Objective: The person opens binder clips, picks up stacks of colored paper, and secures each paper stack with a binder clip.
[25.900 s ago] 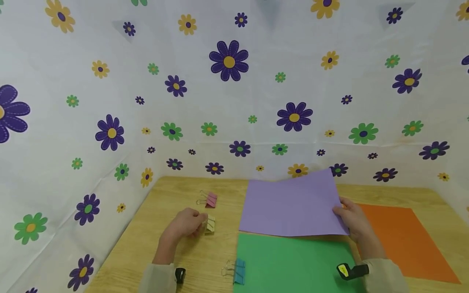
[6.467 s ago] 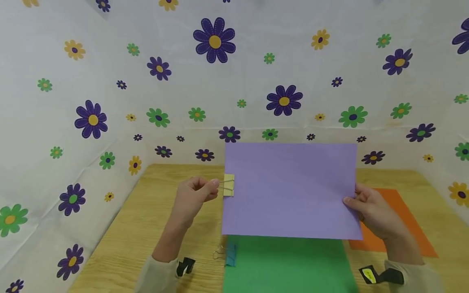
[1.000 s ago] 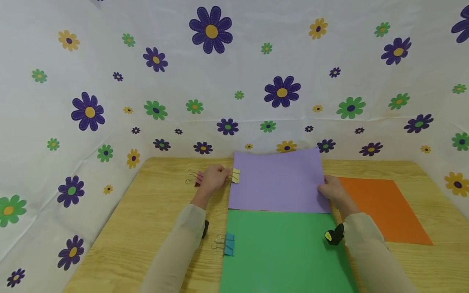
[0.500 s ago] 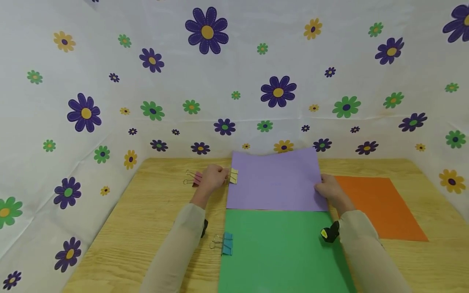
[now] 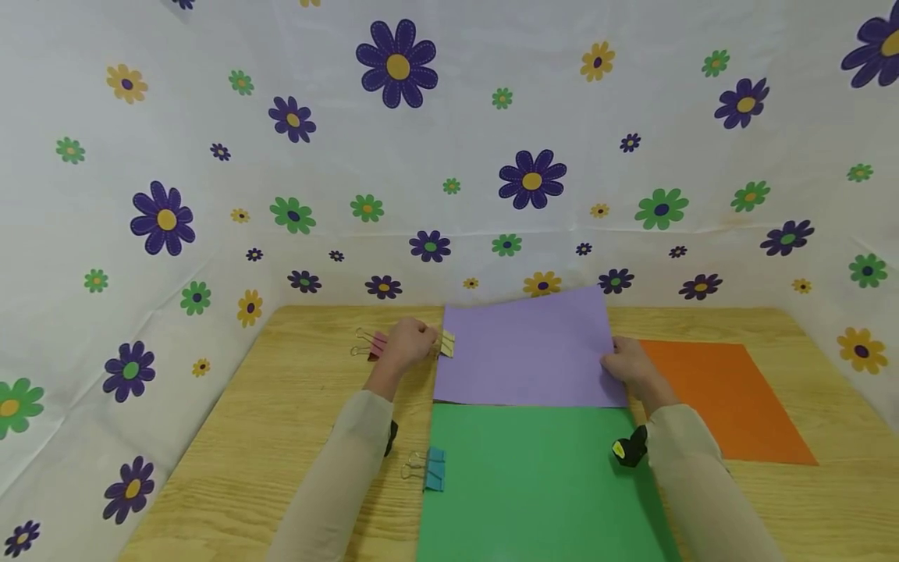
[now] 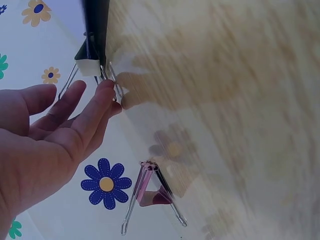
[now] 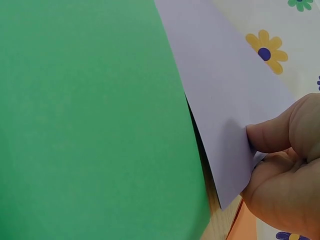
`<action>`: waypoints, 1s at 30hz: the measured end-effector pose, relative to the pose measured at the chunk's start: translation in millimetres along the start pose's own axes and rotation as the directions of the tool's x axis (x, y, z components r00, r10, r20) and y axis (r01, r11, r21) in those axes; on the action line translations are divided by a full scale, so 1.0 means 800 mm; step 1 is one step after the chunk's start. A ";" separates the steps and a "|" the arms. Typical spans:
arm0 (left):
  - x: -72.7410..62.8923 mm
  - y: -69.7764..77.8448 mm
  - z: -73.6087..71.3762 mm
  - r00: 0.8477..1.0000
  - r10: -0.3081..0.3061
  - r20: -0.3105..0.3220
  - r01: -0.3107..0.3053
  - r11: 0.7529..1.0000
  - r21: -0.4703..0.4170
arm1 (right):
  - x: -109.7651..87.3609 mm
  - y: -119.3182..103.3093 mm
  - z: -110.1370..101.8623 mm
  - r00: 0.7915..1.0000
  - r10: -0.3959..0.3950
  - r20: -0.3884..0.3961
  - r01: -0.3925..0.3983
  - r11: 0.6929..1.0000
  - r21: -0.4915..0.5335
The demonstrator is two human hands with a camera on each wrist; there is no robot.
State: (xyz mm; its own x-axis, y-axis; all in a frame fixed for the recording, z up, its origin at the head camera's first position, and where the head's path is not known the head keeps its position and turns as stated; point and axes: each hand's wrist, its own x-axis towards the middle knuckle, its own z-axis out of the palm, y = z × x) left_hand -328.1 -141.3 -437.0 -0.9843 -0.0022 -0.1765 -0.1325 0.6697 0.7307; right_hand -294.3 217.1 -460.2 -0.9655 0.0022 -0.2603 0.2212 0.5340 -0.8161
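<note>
A purple sheet of paper lies at the back of the table, its right side raised. A yellow binder clip sits at its left edge. My left hand is at the clip's wire handles; in the left wrist view the fingertips touch a handle, with the thumb apart. My right hand pinches the purple sheet's right edge between thumb and fingers, as the right wrist view shows. A green sheet lies in front, with a blue binder clip on its left edge.
A pink binder clip stands just left of my left hand. An orange sheet lies on the wooden table at the right. A flowered white cloth rises behind and along the sides.
The yellow clip, earlier loose on the table, is now at the purple sheet's left edge. The sheet, held up before, is back down. Over the last second the hands barely moved.
</note>
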 end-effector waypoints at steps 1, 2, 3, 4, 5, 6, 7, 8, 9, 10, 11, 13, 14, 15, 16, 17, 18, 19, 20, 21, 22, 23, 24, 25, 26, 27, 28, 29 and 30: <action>0.000 0.000 0.000 1.000 0.001 0.002 -0.001 1.000 0.003 | 0.000 0.000 0.000 1.000 0.004 0.000 -0.004 1.000 0.003; 0.001 0.000 -0.001 1.000 0.001 0.007 -0.001 1.000 0.002 | 0.000 -0.001 0.000 1.000 0.006 0.000 -0.006 1.000 0.006; 0.001 0.001 -0.001 1.000 0.000 0.013 0.000 1.000 -0.003 | 0.000 -0.001 0.000 1.000 0.009 -0.002 -0.009 1.000 0.010; 0.001 0.000 -0.002 1.000 0.004 0.014 -0.004 1.000 -0.001 | 0.000 -0.001 -0.001 1.000 0.009 -0.003 -0.009 1.000 0.009; 0.001 0.000 -0.003 1.000 0.008 0.022 -0.008 1.000 -0.009 | -0.001 -0.001 -0.001 1.000 0.010 -0.001 -0.010 1.000 0.012; -0.001 0.000 -0.004 0.999 0.009 0.036 -0.008 1.000 -0.021 | -0.001 -0.001 -0.001 1.000 0.008 0.002 -0.008 1.000 0.011; -0.002 0.000 -0.006 0.999 0.011 0.048 -0.010 0.999 -0.033 | -0.001 -0.001 -0.002 1.000 0.005 0.003 -0.005 1.000 0.010; -0.004 0.000 -0.008 0.998 0.013 0.061 -0.010 0.999 -0.045 | -0.001 0.000 -0.002 1.000 0.002 0.005 -0.002 1.000 0.010; -0.006 0.000 -0.010 0.997 0.023 0.072 -0.020 0.998 -0.052 | -0.001 0.000 -0.002 1.000 0.002 0.007 -0.002 1.000 0.012; -0.008 -0.001 -0.012 0.996 0.031 0.082 -0.026 0.998 -0.056 | -0.001 0.000 -0.003 1.000 0.002 0.011 -0.002 1.000 0.012; -0.011 -0.002 -0.013 0.995 0.034 0.094 -0.029 0.998 -0.061 | -0.001 0.000 -0.003 1.000 0.002 0.014 -0.002 1.000 0.013; -0.014 -0.004 -0.015 0.993 0.043 0.110 -0.036 0.997 -0.065 | 0.000 0.001 -0.004 1.000 0.006 0.012 -0.006 1.000 0.012; -0.015 -0.007 -0.015 0.992 0.051 0.113 -0.044 0.997 -0.061 | 0.001 0.002 -0.004 1.000 0.008 0.013 -0.008 1.000 0.013; -0.017 -0.009 -0.015 0.991 0.059 0.119 -0.052 0.997 -0.058 | 0.000 0.002 -0.005 1.000 0.008 0.013 -0.009 1.000 0.011; -0.019 -0.011 -0.015 0.990 0.062 0.124 -0.055 0.997 -0.061 | 0.000 0.002 -0.005 1.000 0.008 0.014 -0.008 1.000 0.011; -0.022 -0.013 -0.015 0.990 0.069 0.127 -0.060 0.996 -0.072 | 0.000 0.002 -0.005 1.000 0.006 0.016 -0.006 1.000 0.012; -0.025 -0.014 -0.015 0.989 0.073 0.131 -0.061 0.994 -0.092 | 0.000 0.003 -0.005 1.000 0.005 0.017 -0.006 1.000 0.013; -0.029 -0.015 -0.016 0.989 0.079 0.128 -0.066 0.993 -0.103 | 0.000 0.003 -0.005 1.000 0.005 0.019 -0.006 1.000 0.014; -0.033 -0.017 -0.017 0.988 0.084 0.127 -0.069 0.990 -0.120 | 0.000 0.003 -0.005 1.000 0.004 0.020 -0.004 1.000 0.015; -0.037 -0.018 -0.018 0.988 0.089 0.127 -0.070 0.987 -0.144 | 0.000 0.003 -0.004 1.000 0.000 0.020 -0.001 1.000 0.013; -0.041 -0.018 -0.020 0.988 0.096 0.123 -0.076 0.984 -0.160 | 0.000 0.003 -0.004 1.000 0.000 0.019 -0.001 1.000 0.013; -0.046 -0.018 -0.022 0.988 0.103 0.119 -0.082 0.982 -0.170 | 0.000 0.003 -0.003 1.000 0.000 0.018 -0.001 1.000 0.013; -0.050 -0.019 -0.023 0.987 0.110 0.115 -0.089 0.981 -0.172 | 0.000 0.003 -0.003 1.000 0.000 0.017 0.000 1.000 0.015; -0.054 -0.020 -0.024 0.986 0.119 0.116 -0.098 0.980 -0.172 | 0.000 0.003 -0.003 1.000 -0.004 0.017 0.004 1.000 0.013; -0.057 -0.020 -0.026 0.984 0.128 0.120 -0.106 0.979 -0.174 | -0.001 0.003 -0.002 1.000 -0.008 0.014 0.008 1.000 0.012; -0.060 -0.020 -0.026 0.983 0.136 0.124 -0.114 0.978 -0.172 | -0.001 0.003 -0.002 1.000 -0.012 0.013 0.012 1.000 0.013; -0.063 -0.020 -0.027 0.982 0.142 0.127 -0.120 0.979 -0.167 | -0.001 0.003 -0.002 1.000 -0.012 0.011 0.012 1.000 0.012; -0.065 -0.021 -0.028 0.980 0.149 0.130 -0.127 0.978 -0.164 | -0.001 0.003 -0.001 1.000 -0.016 0.009 0.016 1.000 0.010; -0.067 -0.021 -0.029 0.979 0.154 0.135 -0.131 0.977 -0.166 | -0.001 0.003 -0.001 1.000 -0.020 0.009 0.020 1.000 0.008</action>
State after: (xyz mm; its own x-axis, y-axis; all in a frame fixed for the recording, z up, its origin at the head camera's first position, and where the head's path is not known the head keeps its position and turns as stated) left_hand -275.9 -169.4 -424.3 -0.9682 0.2008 -0.1491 -0.0200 0.5320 0.8465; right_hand -293.5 219.0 -461.4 -0.9684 -0.0159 -0.2489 0.2033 0.5275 -0.8249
